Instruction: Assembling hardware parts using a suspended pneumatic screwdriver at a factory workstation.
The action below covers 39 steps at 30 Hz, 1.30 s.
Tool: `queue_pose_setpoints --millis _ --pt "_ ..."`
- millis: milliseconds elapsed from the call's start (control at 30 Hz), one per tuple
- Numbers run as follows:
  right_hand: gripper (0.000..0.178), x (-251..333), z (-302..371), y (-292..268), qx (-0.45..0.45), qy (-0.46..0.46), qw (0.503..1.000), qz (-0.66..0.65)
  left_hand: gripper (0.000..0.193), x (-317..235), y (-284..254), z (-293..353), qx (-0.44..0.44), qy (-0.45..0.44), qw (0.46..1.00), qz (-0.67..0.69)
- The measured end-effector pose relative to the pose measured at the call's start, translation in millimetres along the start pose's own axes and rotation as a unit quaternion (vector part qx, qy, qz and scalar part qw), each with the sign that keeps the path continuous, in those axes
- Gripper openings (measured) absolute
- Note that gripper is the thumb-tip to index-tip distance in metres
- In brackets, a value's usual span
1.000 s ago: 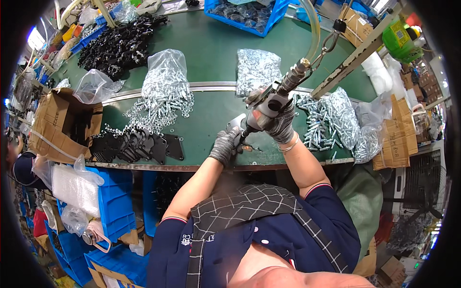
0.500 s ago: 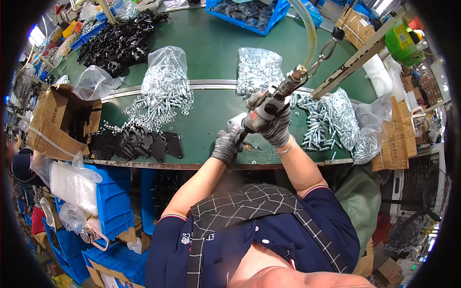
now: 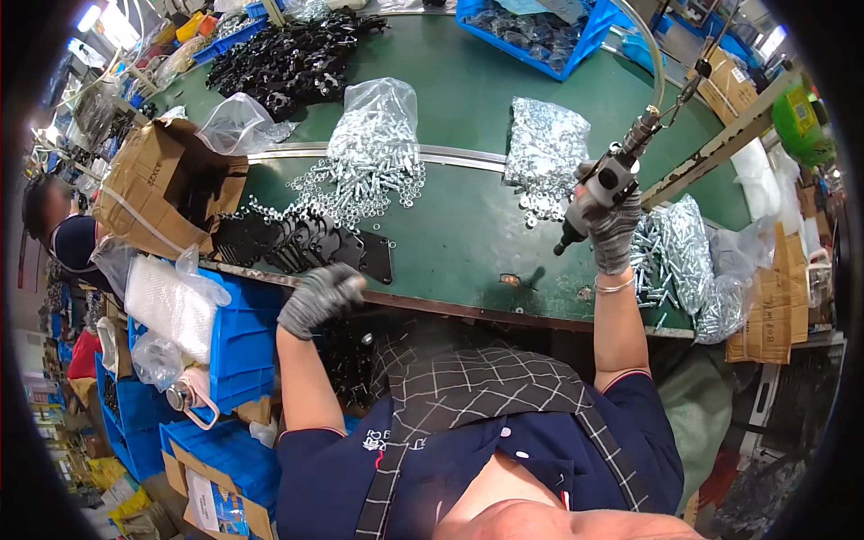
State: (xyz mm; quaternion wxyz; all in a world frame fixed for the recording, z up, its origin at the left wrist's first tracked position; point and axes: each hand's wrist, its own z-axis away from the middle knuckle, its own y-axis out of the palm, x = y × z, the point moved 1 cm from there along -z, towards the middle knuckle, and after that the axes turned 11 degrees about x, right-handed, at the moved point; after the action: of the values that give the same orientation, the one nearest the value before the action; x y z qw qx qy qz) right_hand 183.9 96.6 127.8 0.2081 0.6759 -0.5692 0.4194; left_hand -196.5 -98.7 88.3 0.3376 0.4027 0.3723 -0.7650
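Note:
My right hand (image 3: 608,220), in a grey knit glove, is wrapped round a pneumatic driver (image 3: 616,177), its black nose tilted down to the left above the green worktable (image 3: 468,243). My left hand (image 3: 322,299), gloved the same, is at the table's front edge beside the black metal plates (image 3: 315,243). Motion smears its fingers, and I cannot make out anything in them. Below it lie dark parts (image 3: 346,355) under the table edge. A bag of bolts (image 3: 373,135) spills bolts and nuts behind the plates. Loose bolts (image 3: 652,270) lie right of my right wrist.
An open carton (image 3: 162,180) stands at the left end, with black parts (image 3: 279,63) heaped behind. A bag of nuts (image 3: 544,139) sits left of the driver. A blue bin (image 3: 531,45) stands at the back. An air hose (image 3: 657,54) reaches the driver; a metal post (image 3: 711,153) slants alongside.
My hands have parted. The right lifted the driver away to the right; the left moved left to the table edge, off the workpiece it held under the driver. The whole view has shifted.

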Motion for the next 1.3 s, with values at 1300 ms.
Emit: queue_pose_setpoints --millis 1300 --pt "0.026 -57 83 -130 0.412 0.26 0.615 0.62 0.035 -42 103 -129 -0.057 0.044 0.926 0.369"
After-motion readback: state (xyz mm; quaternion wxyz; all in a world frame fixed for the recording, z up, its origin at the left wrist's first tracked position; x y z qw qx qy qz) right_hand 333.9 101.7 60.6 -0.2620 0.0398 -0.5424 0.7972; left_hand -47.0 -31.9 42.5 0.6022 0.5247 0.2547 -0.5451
